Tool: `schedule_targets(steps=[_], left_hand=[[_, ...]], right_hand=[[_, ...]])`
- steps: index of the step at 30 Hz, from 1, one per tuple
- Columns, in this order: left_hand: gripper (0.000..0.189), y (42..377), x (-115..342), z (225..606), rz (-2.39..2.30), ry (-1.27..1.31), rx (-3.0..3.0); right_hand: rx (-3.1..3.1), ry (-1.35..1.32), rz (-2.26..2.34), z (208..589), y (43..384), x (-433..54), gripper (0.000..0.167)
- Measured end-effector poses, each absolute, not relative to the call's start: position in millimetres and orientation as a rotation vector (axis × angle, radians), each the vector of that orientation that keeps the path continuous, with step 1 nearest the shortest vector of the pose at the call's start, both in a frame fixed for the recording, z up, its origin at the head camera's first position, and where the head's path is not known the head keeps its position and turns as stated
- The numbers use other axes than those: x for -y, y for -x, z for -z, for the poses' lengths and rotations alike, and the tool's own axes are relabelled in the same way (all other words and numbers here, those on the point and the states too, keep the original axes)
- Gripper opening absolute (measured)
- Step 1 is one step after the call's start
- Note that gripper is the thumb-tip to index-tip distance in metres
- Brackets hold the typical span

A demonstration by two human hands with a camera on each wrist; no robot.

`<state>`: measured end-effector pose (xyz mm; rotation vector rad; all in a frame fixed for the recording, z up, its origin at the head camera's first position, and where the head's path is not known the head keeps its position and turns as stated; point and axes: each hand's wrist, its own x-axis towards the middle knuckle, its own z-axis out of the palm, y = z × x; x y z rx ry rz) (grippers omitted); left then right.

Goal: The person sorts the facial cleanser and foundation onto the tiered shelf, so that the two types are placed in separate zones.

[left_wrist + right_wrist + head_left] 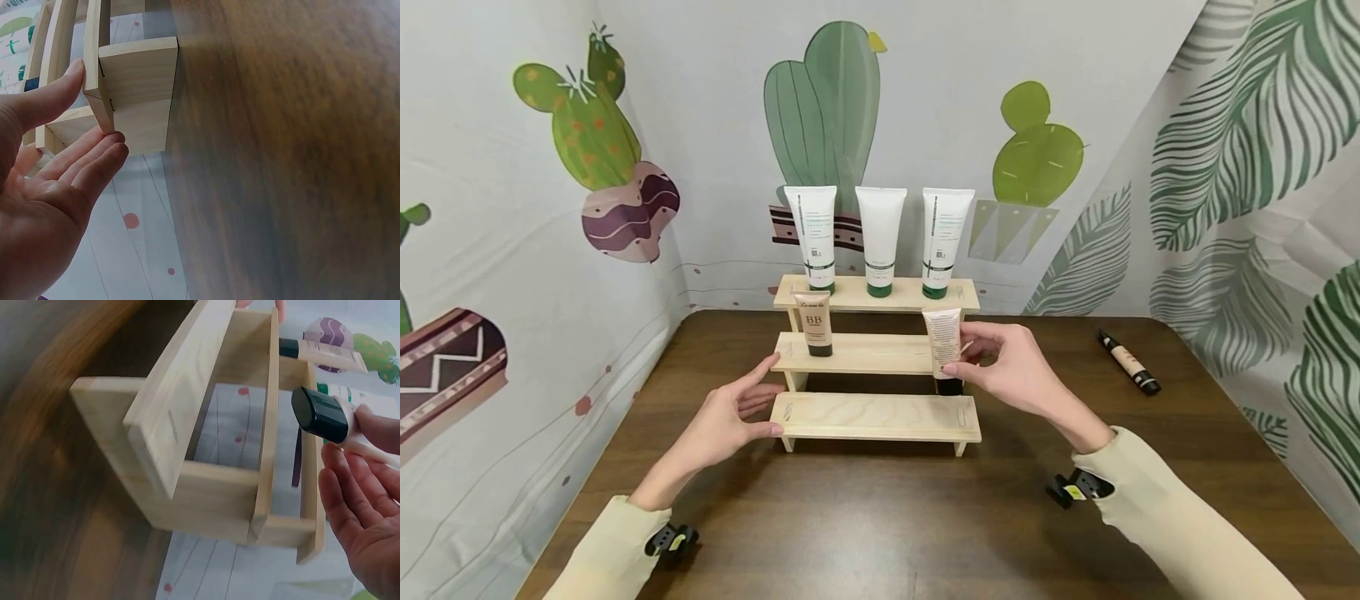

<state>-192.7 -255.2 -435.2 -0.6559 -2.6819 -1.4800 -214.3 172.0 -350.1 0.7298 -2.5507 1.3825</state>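
My right hand (1011,367) pinches a pale pink cream tube (943,342) between thumb and fingers, its black cap (319,415) pointing down. It is held upright in front of the right end of the middle shelf (872,354) of a three-step wooden stand. Fairly straight fingers of my left hand (730,417) touch the left end of the stand, the thumb by the bottom shelf (872,417). On the middle shelf's left end stands a BB cream tube (814,325). Three white tubes with green caps, the middle one (880,237) among them, line the top shelf (876,292).
Another beige tube (1127,362) with black ends lies on the brown table (880,525) to the right. Behind the stand hangs a white cloth (715,150) printed with cacti and leaves. Both wrists wear small black devices, one at the right cuff (1078,489).
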Motion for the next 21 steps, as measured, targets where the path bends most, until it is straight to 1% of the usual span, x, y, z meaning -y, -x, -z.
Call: schedule_targets(steps=[13,21], left_hand=[[0.108,194,255,433,1.481,0.652,2.678],[0.108,193,254,434,1.487,0.645,2.688]], right_hand=[[2.431,-0.727,-1.504,348,233,-127,0.033],[2.389,-0.706,-1.522,356,244,-106,0.032]])
